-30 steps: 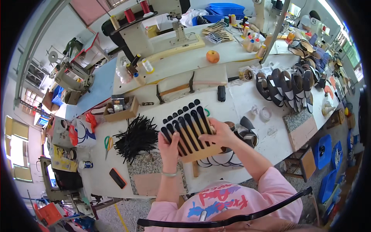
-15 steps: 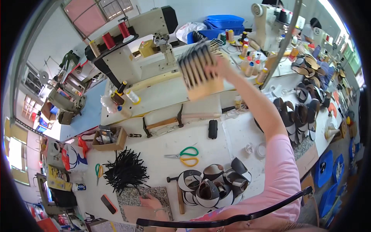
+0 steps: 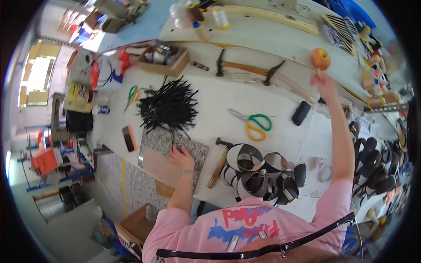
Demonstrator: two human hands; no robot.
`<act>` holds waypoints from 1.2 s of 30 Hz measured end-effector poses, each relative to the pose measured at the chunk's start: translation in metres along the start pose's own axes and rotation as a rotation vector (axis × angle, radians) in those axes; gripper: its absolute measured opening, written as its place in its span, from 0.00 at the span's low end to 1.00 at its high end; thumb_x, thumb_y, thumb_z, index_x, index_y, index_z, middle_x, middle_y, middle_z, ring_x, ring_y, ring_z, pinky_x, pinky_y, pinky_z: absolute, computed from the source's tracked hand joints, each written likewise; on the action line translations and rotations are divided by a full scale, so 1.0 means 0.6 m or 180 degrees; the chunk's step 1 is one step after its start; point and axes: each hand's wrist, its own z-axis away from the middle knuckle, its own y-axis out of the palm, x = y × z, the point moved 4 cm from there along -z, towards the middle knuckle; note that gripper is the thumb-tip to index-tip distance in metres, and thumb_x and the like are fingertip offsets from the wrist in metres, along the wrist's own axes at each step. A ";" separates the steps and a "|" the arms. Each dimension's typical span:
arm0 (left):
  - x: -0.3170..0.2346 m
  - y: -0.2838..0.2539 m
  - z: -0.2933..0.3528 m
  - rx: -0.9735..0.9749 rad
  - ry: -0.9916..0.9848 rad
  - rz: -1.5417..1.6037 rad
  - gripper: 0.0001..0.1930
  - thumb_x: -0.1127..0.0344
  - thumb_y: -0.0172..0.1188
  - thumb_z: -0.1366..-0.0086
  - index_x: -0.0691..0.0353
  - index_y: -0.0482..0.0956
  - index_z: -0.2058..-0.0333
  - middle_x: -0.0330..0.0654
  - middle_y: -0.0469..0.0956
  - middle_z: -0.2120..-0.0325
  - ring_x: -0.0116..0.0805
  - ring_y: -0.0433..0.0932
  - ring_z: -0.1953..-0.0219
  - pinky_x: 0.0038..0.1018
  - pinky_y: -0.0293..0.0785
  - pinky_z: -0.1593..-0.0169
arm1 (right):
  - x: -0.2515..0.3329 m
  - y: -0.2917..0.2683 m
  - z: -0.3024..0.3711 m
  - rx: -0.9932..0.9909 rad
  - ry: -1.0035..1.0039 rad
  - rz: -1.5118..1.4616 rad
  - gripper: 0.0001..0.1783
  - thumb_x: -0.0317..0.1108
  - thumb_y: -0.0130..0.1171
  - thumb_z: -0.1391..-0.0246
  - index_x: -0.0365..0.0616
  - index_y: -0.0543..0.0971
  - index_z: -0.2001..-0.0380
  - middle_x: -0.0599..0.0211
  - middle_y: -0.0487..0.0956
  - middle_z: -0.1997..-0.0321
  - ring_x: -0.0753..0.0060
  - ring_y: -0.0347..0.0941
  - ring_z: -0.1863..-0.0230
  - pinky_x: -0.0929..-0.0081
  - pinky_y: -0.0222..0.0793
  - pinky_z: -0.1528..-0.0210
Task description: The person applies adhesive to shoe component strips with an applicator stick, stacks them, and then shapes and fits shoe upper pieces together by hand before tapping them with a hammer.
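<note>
My left hand (image 3: 182,158) lies flat on a speckled stone slab (image 3: 197,151) at the near edge of the white workbench (image 3: 210,94), fingers spread, holding nothing. A pile of thin black strips (image 3: 169,105) lies just beyond it. My right hand (image 3: 322,83) is stretched far across the bench, empty, just below an orange ball (image 3: 320,58). Further back on the right, a board holding rows of black strips (image 3: 340,28) rests on the raised shelf, apart from my hand.
Green-and-yellow scissors (image 3: 254,125), a wooden-handled hammer (image 3: 219,162) and a cluster of black strap loops (image 3: 263,175) lie between my arms. A black oblong block (image 3: 301,112), an orange-and-black cutter (image 3: 128,138), a cardboard box (image 3: 162,59) and more hammers (image 3: 245,70) are around.
Both hands held the board of black strips; my right hand then carried it to the far shelf and has let go. My left hand dropped onto the stone slab.
</note>
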 end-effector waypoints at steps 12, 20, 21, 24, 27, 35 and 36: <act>0.011 -0.019 0.004 0.0163 -0.0121 0.0466 0.22 0.58 0.50 0.35 0.60 0.63 0.45 0.51 0.61 0.43 0.52 0.54 0.38 0.50 0.48 0.39 | 0.215 0.221 0.324 0.0652 0.0862 -0.2803 0.16 0.37 0.46 0.38 0.32 0.76 0.61 0.63 0.76 0.72 0.76 0.66 0.75 0.78 0.63 0.69; 0.027 -0.021 0.006 0.0546 -0.0211 0.1093 0.25 0.57 0.52 0.36 0.62 0.62 0.44 0.50 0.60 0.42 0.52 0.53 0.37 0.50 0.45 0.37 | 0.347 0.323 0.440 0.0517 -0.0193 -0.1908 0.26 0.45 0.39 0.40 0.36 0.76 0.80 0.65 0.70 0.78 0.73 0.64 0.75 0.76 0.58 0.69; 0.042 -0.021 0.007 0.0502 -0.0125 0.1291 0.25 0.57 0.54 0.37 0.62 0.62 0.44 0.51 0.60 0.42 0.53 0.52 0.37 0.50 0.45 0.37 | 0.372 0.347 0.450 0.0536 0.0403 -0.1981 0.26 0.46 0.40 0.41 0.38 0.73 0.82 0.67 0.70 0.80 0.75 0.62 0.77 0.80 0.57 0.70; 0.058 -0.027 0.008 0.0534 0.0067 0.1638 0.26 0.61 0.57 0.38 0.64 0.61 0.44 0.52 0.60 0.42 0.55 0.51 0.37 0.48 0.45 0.37 | 0.415 0.409 0.488 0.0722 0.0929 -0.2140 0.21 0.41 0.44 0.39 0.36 0.77 0.77 0.71 0.70 0.80 0.82 0.65 0.76 0.83 0.58 0.72; 0.074 -0.027 0.001 0.0899 0.0010 0.2206 0.26 0.63 0.58 0.39 0.65 0.62 0.45 0.53 0.60 0.43 0.55 0.51 0.38 0.47 0.47 0.37 | 0.458 0.460 0.517 0.0975 0.1119 -0.2187 0.19 0.39 0.47 0.37 0.36 0.78 0.74 0.73 0.72 0.78 0.84 0.66 0.75 0.84 0.59 0.71; 0.145 -0.064 -0.046 0.2014 0.0374 0.2718 0.23 0.63 0.57 0.39 0.67 0.66 0.48 0.55 0.67 0.49 0.52 0.61 0.44 0.44 0.51 0.39 | 0.457 0.543 0.603 0.1344 0.1165 -0.1877 0.16 0.42 0.56 0.41 0.39 0.78 0.64 0.74 0.75 0.73 0.88 0.66 0.73 0.85 0.62 0.73; 0.160 -0.063 -0.054 0.2057 0.0297 0.2684 0.22 0.63 0.57 0.39 0.67 0.66 0.49 0.55 0.69 0.50 0.53 0.62 0.45 0.44 0.51 0.39 | 0.453 0.548 0.612 0.1268 0.1168 -0.1878 0.16 0.42 0.56 0.41 0.39 0.78 0.64 0.74 0.75 0.73 0.88 0.66 0.73 0.85 0.62 0.73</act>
